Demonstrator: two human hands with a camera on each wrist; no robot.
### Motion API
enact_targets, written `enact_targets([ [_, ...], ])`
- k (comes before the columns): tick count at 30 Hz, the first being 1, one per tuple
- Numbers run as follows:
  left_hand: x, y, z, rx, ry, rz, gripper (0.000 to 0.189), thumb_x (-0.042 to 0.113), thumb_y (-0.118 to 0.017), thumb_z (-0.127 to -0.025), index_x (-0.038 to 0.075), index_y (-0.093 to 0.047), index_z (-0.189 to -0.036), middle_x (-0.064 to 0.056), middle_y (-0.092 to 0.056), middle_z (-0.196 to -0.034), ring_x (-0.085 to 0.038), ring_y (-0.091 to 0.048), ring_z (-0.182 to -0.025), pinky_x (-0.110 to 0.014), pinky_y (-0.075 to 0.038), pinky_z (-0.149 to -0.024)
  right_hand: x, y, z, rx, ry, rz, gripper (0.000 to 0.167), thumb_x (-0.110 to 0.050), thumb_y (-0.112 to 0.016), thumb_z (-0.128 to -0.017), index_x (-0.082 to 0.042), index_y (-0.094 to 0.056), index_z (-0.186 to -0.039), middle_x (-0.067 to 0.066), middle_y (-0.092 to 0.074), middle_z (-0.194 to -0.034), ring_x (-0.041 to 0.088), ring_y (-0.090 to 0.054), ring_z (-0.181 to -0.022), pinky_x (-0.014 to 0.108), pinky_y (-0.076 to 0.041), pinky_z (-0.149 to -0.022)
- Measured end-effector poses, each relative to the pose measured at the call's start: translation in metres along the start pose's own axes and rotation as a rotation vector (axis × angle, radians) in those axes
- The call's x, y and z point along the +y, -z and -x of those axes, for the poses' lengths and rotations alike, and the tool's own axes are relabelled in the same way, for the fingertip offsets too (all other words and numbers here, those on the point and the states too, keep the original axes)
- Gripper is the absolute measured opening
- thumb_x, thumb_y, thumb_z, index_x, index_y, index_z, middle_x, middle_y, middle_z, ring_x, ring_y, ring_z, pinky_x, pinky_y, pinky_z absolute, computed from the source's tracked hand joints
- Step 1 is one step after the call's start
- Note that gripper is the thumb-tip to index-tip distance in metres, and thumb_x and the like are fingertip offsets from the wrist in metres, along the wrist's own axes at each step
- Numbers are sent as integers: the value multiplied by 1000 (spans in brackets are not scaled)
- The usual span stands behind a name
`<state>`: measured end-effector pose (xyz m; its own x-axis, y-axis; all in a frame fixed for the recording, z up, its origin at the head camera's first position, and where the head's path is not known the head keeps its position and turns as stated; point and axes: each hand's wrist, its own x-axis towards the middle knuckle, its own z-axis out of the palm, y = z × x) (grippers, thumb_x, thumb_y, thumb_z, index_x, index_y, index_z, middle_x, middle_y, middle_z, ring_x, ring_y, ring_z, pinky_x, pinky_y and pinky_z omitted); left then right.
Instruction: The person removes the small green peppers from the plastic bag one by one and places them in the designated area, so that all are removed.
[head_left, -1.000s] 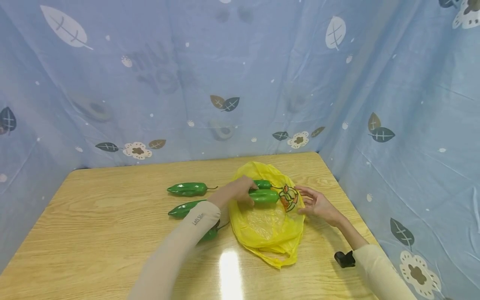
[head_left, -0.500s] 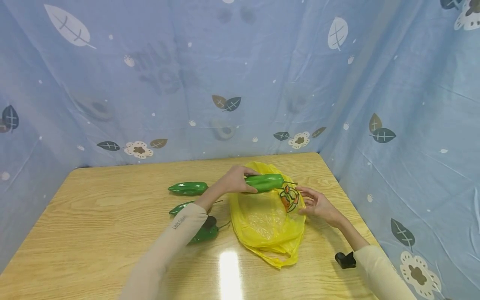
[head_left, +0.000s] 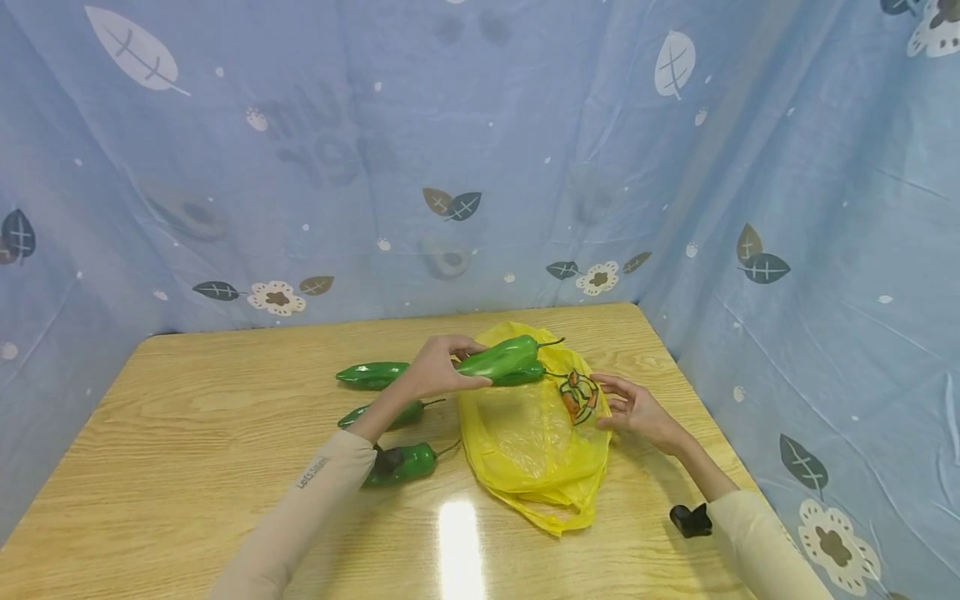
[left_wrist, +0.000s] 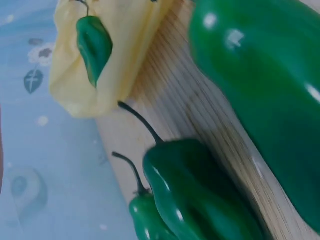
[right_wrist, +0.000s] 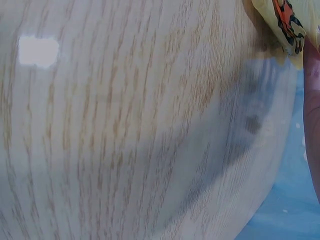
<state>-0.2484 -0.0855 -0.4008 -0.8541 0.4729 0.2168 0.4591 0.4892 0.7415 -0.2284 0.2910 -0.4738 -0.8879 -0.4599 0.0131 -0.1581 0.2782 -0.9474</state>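
My left hand (head_left: 442, 367) grips a long green pepper (head_left: 501, 357) by its left end, above the yellow plastic bag (head_left: 532, 475). Just below it, on the bag, lies another green pepper (head_left: 531, 375). On the bag's right side, beside its coloured print, my right hand (head_left: 637, 412) holds the edge with thumb and fingers. Three more green peppers lie left of the bag: one at the back (head_left: 371, 375), a middle pepper (head_left: 408, 414) partly behind my left forearm, and a front pepper (head_left: 416, 462). The left wrist view shows a big close pepper (left_wrist: 265, 95).
The wooden table (head_left: 187, 467) is backed by a blue curtain (head_left: 345, 150) with leaf and flower prints, which also runs along the right side. A small black device (head_left: 690, 521) sits at my right wrist.
My left hand has lifted one pepper off the bag and moved leftward with it, uncovering the other pepper there and more of the table peppers. The right hand stays at the bag's edge.
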Motion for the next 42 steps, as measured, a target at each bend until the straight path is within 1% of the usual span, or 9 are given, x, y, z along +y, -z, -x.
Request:
enact_targets([
  [5,-4,7,13,79,-51,2,45,28,-83,-72,11,-72,-113,-1,-69,-100,-14,-61,-80,-26,-54,-63,0,-1,0,0,2,3,75,0,-74,-82,0,-35,-146,21,-31,-147,33,-35,-128,62,-25,-106],
  [13,-6,20,34,135,-68,15,47,24,-84,-72,9,-71,-115,2,-66,-95,-13,-59,-77,-26,-55,-66,-1,-2,1,1,0,-3,75,-1,-74,-82,1,-35,-146,23,-29,-149,40,-30,-130,65,-19,-107],
  [17,-13,30,47,142,-46,-3,47,23,-85,-72,12,-71,-115,4,-65,-93,-13,-57,-76,-27,-55,-67,0,-2,1,1,-17,-2,74,-2,-73,-83,-1,-35,-146,23,-29,-148,39,-31,-130,55,-32,-106],
  [20,-21,38,58,149,-17,-1,48,22,-86,-71,13,-71,-116,4,-66,-95,-13,-58,-78,-28,-55,-68,0,-2,2,-3,-31,-12,74,-1,-73,-83,-1,-35,-146,23,-31,-146,37,-33,-128,39,-44,-98],
  [22,-26,44,66,148,4,21,50,21,-87,-70,13,-70,-117,2,-66,-97,-14,-59,-79,-29,-55,-69,-1,-2,2,-3,-33,-13,74,-1,-73,-83,-1,-35,-146,23,-31,-145,34,-35,-126,36,-45,-96],
  [28,-41,64,89,142,66,38,56,29,-87,-70,13,-68,-121,-1,-66,-104,-17,-61,-83,-31,-56,-74,-1,-4,1,1,-16,0,73,-2,-73,-83,-1,-37,-145,23,-31,-147,26,-36,-126,62,-24,-107],
  [34,-58,89,115,161,171,48,56,28,-85,-73,13,-67,-123,-9,-64,-112,-21,-60,-87,-29,-55,-72,-1,-4,1,-2,-18,3,73,-2,-73,-83,0,-36,-146,23,-31,-146,35,-33,-128,62,-24,-106],
  [37,-68,103,130,172,248,68,56,27,-84,-75,11,-66,-125,-14,-62,-120,-20,-62,-88,-28,-55,-70,-1,-4,0,-6,-16,10,73,-2,-73,-83,0,-35,-146,23,-32,-145,36,-34,-128,56,-32,-104],
  [42,-82,125,153,173,371,72,59,31,-81,-77,13,-62,-130,-17,-57,-131,-19,-63,-92,-33,-55,-72,-3,-3,-1,-17,-22,-2,74,-1,-72,-84,-1,-34,-147,22,-30,-146,33,-36,-127,31,-46,-94],
])
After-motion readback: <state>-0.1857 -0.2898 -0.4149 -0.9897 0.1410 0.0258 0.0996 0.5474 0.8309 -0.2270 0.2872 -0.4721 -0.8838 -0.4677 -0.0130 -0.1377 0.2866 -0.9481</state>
